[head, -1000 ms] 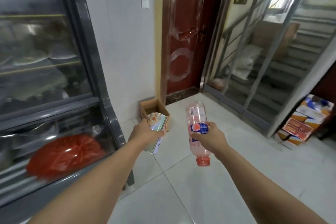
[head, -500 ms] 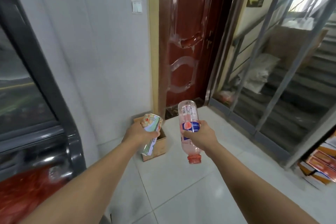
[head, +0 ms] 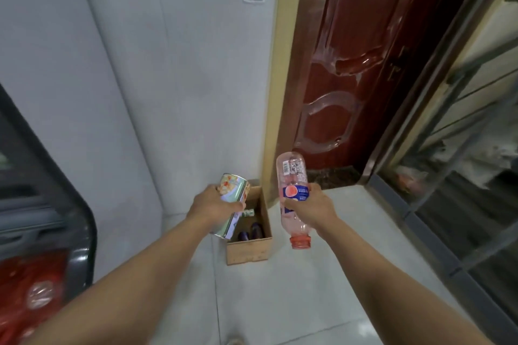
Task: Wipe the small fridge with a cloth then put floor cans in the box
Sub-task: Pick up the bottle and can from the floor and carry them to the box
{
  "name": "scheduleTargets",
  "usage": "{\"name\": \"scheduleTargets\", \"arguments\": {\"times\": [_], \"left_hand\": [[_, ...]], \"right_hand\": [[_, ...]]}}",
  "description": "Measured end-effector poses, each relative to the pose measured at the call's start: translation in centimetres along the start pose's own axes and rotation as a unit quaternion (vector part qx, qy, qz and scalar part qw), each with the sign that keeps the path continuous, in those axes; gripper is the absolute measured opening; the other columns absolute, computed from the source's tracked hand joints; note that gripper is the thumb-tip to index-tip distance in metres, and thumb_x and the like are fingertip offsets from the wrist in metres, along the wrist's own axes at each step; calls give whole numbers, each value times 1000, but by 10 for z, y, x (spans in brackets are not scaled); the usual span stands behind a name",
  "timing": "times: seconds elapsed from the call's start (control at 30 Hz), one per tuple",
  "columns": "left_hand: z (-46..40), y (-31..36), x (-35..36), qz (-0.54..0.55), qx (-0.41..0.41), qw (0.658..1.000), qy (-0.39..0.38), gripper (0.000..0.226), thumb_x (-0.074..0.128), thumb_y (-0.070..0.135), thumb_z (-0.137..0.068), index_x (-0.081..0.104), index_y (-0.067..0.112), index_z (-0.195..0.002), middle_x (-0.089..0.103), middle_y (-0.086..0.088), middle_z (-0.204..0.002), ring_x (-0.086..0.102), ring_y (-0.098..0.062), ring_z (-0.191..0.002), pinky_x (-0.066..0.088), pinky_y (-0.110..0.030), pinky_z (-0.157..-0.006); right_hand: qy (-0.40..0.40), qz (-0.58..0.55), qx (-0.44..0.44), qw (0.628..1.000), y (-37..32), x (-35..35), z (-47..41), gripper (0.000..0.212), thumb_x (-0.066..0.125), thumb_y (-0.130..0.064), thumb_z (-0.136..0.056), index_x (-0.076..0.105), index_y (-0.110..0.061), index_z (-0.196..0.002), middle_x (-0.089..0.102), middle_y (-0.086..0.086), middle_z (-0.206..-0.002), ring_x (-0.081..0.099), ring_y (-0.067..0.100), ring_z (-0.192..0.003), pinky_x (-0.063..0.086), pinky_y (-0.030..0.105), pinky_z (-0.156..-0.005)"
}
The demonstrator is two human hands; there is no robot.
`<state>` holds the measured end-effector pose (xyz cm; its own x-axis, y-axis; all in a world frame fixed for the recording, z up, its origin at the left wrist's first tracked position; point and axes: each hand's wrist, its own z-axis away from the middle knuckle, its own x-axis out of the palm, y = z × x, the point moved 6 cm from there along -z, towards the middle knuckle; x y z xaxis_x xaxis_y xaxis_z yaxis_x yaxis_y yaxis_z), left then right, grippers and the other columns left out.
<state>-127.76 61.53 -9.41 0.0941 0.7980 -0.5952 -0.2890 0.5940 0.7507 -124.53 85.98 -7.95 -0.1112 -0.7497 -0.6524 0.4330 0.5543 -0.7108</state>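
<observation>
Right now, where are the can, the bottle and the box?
can (head: 234, 204), head view, on its printed side
bottle (head: 293, 176), head view, on its upper body
box (head: 248, 252), head view, on its front wall

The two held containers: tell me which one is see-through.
The pink bottle in the right hand; the left hand grips an opaque printed can.

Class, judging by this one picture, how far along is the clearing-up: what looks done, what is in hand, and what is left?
Done: some containers already lie in the cardboard box by the wall. Whether the fridge has been wiped cannot be told; no cloth shows. In hand: the left hand grips a can over the box, and the right hand holds a pink bottle, cap down. Left: dropping both into the box.
</observation>
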Motion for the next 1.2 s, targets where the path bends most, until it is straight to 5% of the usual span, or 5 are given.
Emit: {"name": "scheduleTargets", "arguments": {"times": [0.4,0.67,0.8,1.0,1.2], "left_hand": [[-198,17,43,30,-62,997,-29,53,77,42,-63,45,22,-101,56,4,-87,55,-7,-68,40,-21,-52],[-285,-5,90,-1,-147,988,-38,64,72,54,-54,54,17,-104,64,-3,-95,63,-20,-86,54,-30,-75],[-323,-23,115,15,-204,979,-15,58,75,44,-58,55,17,-105,60,4,-81,57,-9,-71,43,-22,-54],[-372,-78,178,0,-273,961,-38,59,75,43,-64,53,14,-110,65,-4,-99,65,-21,-88,54,-37,-82],[-416,-161,254,14,-323,944,-66,63,75,46,-69,47,14,-115,64,-5,-101,65,-21,-87,55,-40,-82]], "right_hand": [[-70,7,45,997,-25,56,-195,70,75,-40,-75,38,-18,-130,56,5,-122,57,22,-102,49,35,-83],[-145,30,67,987,-14,112,-304,70,73,-38,-77,37,-17,-133,57,6,-123,59,24,-103,51,37,-87],[-199,50,83,975,5,148,-359,69,71,-39,-79,35,-15,-133,55,7,-123,58,24,-104,51,35,-85],[-234,71,113,963,61,208,-419,68,68,-42,-81,34,-12,-131,55,9,-121,58,24,-99,50,30,-71],[-272,97,149,946,136,294,-461,75,71,-41,-79,32,-9,-135,52,10,-128,55,28,-111,49,35,-88]]}}
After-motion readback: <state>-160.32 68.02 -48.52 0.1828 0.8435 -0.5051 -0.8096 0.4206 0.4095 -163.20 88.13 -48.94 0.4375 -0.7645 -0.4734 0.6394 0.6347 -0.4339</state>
